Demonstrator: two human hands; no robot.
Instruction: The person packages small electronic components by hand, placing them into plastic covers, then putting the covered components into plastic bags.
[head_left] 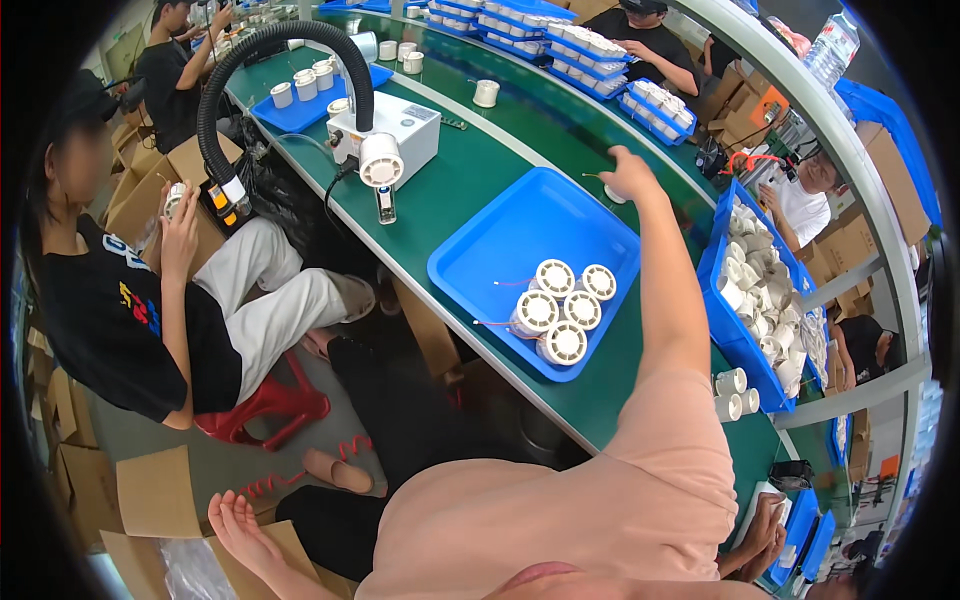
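Note:
My right hand (632,175) reaches out over the green conveyor belt, thumb and index finger apart. Partly hidden just beneath it is a white cylindrical part (614,196) with a thin wire; whether they touch is unclear. Close to that arm lies a blue tray (500,222), and in its near end stand several white round fan-like parts (566,342) with slotted tops, some trailing thin red wires. Low on the left, my left hand (242,528) is held with loosely curled, parted fingers and nothing in it, beside an open cardboard box (158,492).
A white machine (400,130) with a black hose (215,85) stands on the bench. Another white part (485,93) sits on the belt. At right is a blue bin (712,270) heaped with white pieces. A seated person (110,300) on my left holds a white part. Stacked trays (585,62) stand far off.

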